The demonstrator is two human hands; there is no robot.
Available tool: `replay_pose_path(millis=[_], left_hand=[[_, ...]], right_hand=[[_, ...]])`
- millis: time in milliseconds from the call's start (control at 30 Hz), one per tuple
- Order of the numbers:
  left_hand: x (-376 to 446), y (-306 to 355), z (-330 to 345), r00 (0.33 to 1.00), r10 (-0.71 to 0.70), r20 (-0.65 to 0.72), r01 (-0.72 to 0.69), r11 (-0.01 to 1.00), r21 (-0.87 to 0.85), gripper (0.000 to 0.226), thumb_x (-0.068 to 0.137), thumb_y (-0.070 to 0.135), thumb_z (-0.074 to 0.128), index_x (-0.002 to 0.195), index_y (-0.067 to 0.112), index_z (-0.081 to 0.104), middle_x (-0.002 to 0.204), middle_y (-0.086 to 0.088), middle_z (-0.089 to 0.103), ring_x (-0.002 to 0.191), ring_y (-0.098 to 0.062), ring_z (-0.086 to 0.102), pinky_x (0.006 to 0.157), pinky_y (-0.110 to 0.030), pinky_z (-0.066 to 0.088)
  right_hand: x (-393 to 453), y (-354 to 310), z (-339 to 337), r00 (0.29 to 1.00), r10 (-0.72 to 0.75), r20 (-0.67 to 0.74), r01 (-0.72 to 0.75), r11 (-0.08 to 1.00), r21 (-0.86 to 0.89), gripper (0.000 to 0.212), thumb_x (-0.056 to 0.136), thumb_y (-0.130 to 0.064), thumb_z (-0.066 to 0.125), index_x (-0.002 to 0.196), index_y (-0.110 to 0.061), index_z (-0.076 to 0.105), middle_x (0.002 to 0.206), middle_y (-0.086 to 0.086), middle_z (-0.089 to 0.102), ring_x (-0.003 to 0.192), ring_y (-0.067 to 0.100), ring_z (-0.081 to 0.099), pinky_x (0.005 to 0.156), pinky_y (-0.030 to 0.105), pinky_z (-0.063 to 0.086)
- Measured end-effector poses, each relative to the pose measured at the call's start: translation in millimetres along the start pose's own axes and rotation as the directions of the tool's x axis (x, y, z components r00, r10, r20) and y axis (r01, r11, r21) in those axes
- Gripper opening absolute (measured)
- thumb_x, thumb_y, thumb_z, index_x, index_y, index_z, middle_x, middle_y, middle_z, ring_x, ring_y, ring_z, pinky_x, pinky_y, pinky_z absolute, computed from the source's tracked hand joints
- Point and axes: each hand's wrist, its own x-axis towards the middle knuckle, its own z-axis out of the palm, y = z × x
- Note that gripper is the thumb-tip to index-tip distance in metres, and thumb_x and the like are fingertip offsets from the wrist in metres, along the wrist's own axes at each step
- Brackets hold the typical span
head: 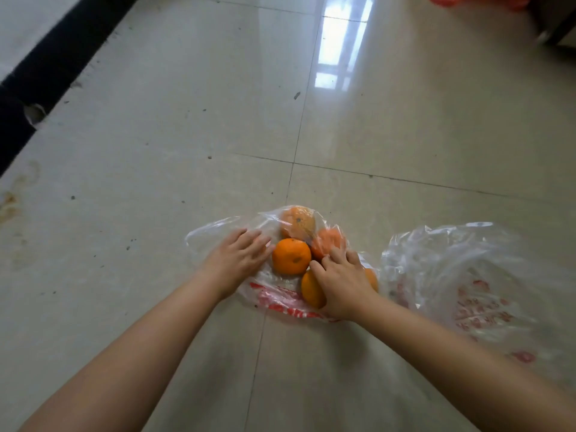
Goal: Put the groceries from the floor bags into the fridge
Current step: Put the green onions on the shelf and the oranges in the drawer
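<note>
A clear plastic bag (pixel 218 229) with red print lies flat on the tiled floor with several oranges in it. One bare orange (pixel 291 256) sits in the middle, and two more oranges (pixel 298 222) lie behind it under the plastic. My left hand (pixel 238 260) rests on the bag with straight fingers, just left of the middle orange. My right hand (pixel 343 283) lies over a near orange (pixel 310 289), its fingers curled over it and reaching toward the back orange on the right (pixel 327 241).
A second clear bag (pixel 467 291) with red print lies crumpled on the floor to the right. A black skirting strip (pixel 62 54) runs along the wall at the left. Something red (pixel 477 0) shows at the top right edge.
</note>
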Motion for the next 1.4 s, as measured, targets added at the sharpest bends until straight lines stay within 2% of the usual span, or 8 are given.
replay_pose_path(millis=[133, 333, 467, 567, 700, 967, 1133, 1400], left_hand=[[23.0, 13.1, -16.0, 0.907, -0.167, 0.387, 0.21, 0.975, -0.071, 0.063, 0.087, 0.04, 0.054, 0.143, 0.019, 0.031, 0.148, -0.01, 0.033, 0.137, -0.029, 0.031, 0.109, -0.041, 0.031], [39.5, 17.1, -16.2, 0.787, -0.45, 0.423, 0.515, 0.856, -0.049, 0.044, 0.079, 0.027, 0.069, 0.117, 0.026, 0.047, 0.128, -0.006, 0.055, 0.121, -0.03, 0.051, 0.098, -0.038, 0.037], [23.7, 19.3, -12.5, 0.819, -0.469, 0.331, 0.541, 0.824, -0.171, 0.049, 0.072, 0.035, 0.069, 0.116, 0.025, 0.049, 0.121, -0.004, 0.06, 0.114, -0.028, 0.056, 0.09, -0.033, 0.039], [-0.7, 23.3, -18.6, 0.79, -0.57, 0.227, 0.579, 0.571, -0.582, 0.067, 0.069, 0.034, 0.078, 0.127, 0.018, 0.048, 0.123, -0.008, 0.06, 0.114, -0.029, 0.055, 0.093, -0.034, 0.039], [-25.3, 38.0, -26.8, 0.747, -0.619, 0.242, 0.488, 0.264, -0.832, 0.081, 0.063, 0.016, 0.086, 0.132, 0.01, 0.043, 0.131, -0.015, 0.049, 0.113, -0.026, 0.05, 0.085, -0.026, 0.039], [-45.3, 56.9, -67.4, 0.755, -0.655, 0.025, 0.389, 0.416, -0.822, 0.088, 0.049, 0.028, 0.081, 0.126, -0.003, 0.051, 0.11, -0.018, 0.045, 0.097, -0.019, 0.043, 0.08, -0.024, 0.038], [-52.8, 50.9, -148.6, 0.607, -0.74, 0.288, 0.493, 0.067, -0.867, 0.076, 0.062, 0.011, 0.086, 0.128, 0.012, 0.05, 0.117, 0.005, 0.031, 0.104, -0.01, 0.041, 0.078, -0.016, 0.039], [-73.8, 46.6, -340.5, 0.585, -0.575, 0.573, 0.376, -0.433, -0.819, 0.049, 0.076, 0.005, 0.074, 0.108, 0.023, 0.041, 0.089, 0.011, 0.046, 0.075, -0.004, 0.049, 0.061, -0.017, 0.043]], right_hand=[[-6.1, -1.0, 2.3, 0.987, 0.032, -0.158, -0.026, 0.999, 0.04, 0.074, 0.067, -0.052, 0.071, 0.126, -0.017, 0.045, 0.133, 0.01, 0.047, 0.131, 0.028, 0.026, 0.105, 0.041, 0.021], [-18.1, 7.4, 5.6, 0.987, 0.117, -0.113, -0.09, 0.971, 0.222, 0.077, 0.073, -0.058, 0.063, 0.135, -0.024, 0.034, 0.142, 0.008, 0.033, 0.135, 0.029, 0.024, 0.113, 0.043, 0.017], [-19.9, 7.0, 10.0, 0.969, 0.168, -0.182, -0.111, 0.951, 0.288, 0.075, 0.052, -0.062, 0.064, 0.11, -0.015, 0.06, 0.105, 0.018, 0.062, 0.1, 0.042, 0.058, 0.091, 0.055, 0.043], [-21.7, 7.9, 14.8, 0.944, 0.244, -0.223, -0.133, 0.897, 0.421, 0.076, 0.041, -0.059, 0.06, 0.1, -0.012, 0.066, 0.086, 0.015, 0.068, 0.079, 0.038, 0.064, 0.075, 0.049, 0.05], [-27.9, 5.5, 4.5, 0.948, 0.237, -0.211, -0.087, 0.833, 0.547, 0.089, 0.045, -0.065, 0.048, 0.117, -0.014, 0.06, 0.106, 0.012, 0.065, 0.097, 0.034, 0.057, 0.089, 0.044, 0.039], [-52.0, 7.4, -50.3, 0.965, 0.172, -0.199, 0.076, 0.541, 0.838, 0.075, 0.044, -0.038, 0.079, 0.108, -0.039, 0.04, 0.099, -0.021, 0.039, 0.097, 0.001, 0.041, 0.081, 0.005, 0.036], [-85.5, 8.6, -103.7, 0.969, 0.188, -0.163, 0.049, 0.499, 0.865, 0.074, 0.058, -0.015, 0.087, 0.111, -0.033, 0.038, 0.108, -0.006, 0.035, 0.087, -0.007, 0.043, 0.069, -0.003, 0.035], [-200.1, 9.2, -253.9, 0.968, 0.248, -0.036, -0.116, 0.57, 0.813, 0.071, 0.063, -0.012, 0.08, 0.125, -0.016, 0.046, 0.107, -0.004, 0.034, 0.096, 0.006, 0.037, 0.063, -0.003, 0.031]])
